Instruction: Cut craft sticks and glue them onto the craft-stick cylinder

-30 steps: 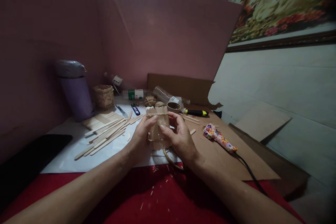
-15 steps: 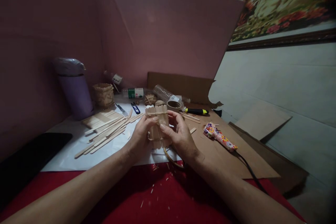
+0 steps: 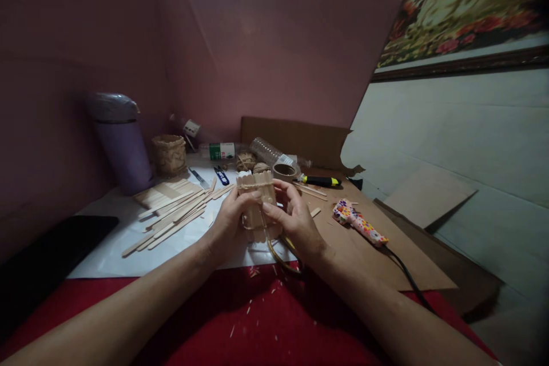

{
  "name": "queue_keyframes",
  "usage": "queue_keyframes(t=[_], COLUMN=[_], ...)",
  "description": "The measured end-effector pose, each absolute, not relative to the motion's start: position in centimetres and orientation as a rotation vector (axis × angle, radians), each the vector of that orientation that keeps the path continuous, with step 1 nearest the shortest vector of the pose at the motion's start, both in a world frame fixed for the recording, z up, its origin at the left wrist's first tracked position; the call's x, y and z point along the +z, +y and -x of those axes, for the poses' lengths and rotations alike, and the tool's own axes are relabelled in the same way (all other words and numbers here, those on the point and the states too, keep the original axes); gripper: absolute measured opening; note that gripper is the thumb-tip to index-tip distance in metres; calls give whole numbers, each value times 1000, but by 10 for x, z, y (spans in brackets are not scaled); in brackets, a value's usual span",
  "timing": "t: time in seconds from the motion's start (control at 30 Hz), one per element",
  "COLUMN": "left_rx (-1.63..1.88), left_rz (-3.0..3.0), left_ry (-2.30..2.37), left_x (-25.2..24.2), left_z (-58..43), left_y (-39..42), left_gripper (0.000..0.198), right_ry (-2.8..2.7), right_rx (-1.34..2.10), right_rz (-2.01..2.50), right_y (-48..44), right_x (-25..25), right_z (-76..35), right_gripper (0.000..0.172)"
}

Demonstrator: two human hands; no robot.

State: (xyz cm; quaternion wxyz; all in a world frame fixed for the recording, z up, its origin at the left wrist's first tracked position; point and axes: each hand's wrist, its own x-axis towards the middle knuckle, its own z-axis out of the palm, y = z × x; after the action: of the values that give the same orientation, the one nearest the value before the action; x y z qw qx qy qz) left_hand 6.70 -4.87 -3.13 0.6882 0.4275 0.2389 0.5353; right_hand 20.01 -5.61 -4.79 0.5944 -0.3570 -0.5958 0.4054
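Observation:
Between my two hands stands a small cup of wooden craft sticks (image 3: 253, 216), with twine (image 3: 255, 186) wrapped round it near the top. My left hand (image 3: 229, 214) grips its left side, thumb laid across the front. From the right, my right hand (image 3: 295, 217) is closed around it, with its thumb pressed on the front and fingers behind the rim. A brass-coloured loop (image 3: 281, 262), like a scissors handle, hangs below my right palm; its upper part narrows up to my right thumb. The fingers behind the cup are mostly hidden.
Loose craft sticks (image 3: 171, 223) lie on white paper at left. Behind are a finished-looking stick cup (image 3: 169, 157), purple tumbler (image 3: 122, 151), blue thread snips (image 3: 221, 176), twine ball (image 3: 246, 160), tape roll (image 3: 285, 170) and yellow-black cutter (image 3: 321, 181). A flower-patterned glue gun (image 3: 359, 224) rests on cardboard at right.
The cup has shifted and turned very slightly in my hands. The brass-coloured loop has swung a little, and more of it shows under my right hand.

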Motion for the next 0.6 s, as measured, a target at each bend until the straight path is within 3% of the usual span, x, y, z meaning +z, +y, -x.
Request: queue_keyframes(t=[0.3,0.6], left_rx=[1153,1091], left_rz=[-899,-843], left_ry=[544,508], left_x=[-29,-29], left_z=[-67,-65], left_y=[-49,-48], left_gripper=[36,33], right_ry=[-1302,-1321], right_rx=[996,971], right_rz=[814,854], right_y=[-55,-57], right_x=[-46,-44], right_z=[-200,-198], right_gripper=[41,48])
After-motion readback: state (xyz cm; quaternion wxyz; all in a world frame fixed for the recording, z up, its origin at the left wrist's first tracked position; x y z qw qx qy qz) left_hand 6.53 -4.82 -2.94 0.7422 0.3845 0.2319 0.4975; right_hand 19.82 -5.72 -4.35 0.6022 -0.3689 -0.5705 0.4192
